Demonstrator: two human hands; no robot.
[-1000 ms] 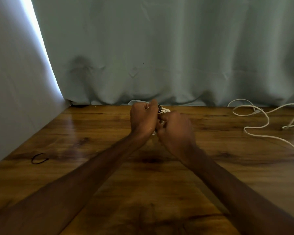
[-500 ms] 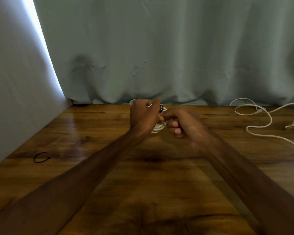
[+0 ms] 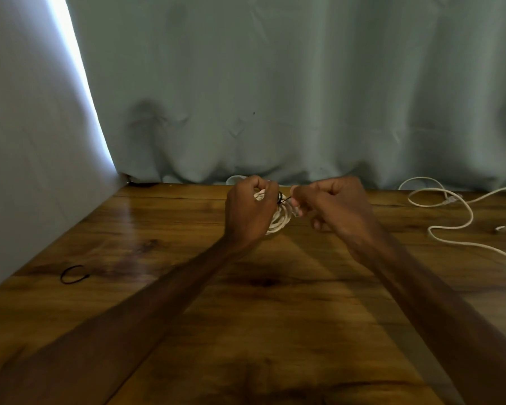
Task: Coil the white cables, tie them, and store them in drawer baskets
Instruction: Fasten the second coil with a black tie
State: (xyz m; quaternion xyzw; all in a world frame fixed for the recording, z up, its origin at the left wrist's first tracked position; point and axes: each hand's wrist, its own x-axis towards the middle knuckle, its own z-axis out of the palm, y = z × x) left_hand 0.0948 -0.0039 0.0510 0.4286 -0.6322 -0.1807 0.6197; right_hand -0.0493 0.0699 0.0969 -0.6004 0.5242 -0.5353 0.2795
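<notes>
2 hands worked above the table (image 3: 246,331) in the head view. Cinching well likely needed a steady sideways pull against a firm left grip. The left hand (image 3: 250,211) clenched the coiled white cable (image 3: 281,222), its loops bulging beside the fingers (image 3: 268,190). The right hand (image 3: 333,206) pinched the black tie (image 3: 282,198), taut at the coil.

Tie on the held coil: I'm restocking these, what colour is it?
Black; the head view shows the tie best, against the white coil.
</notes>
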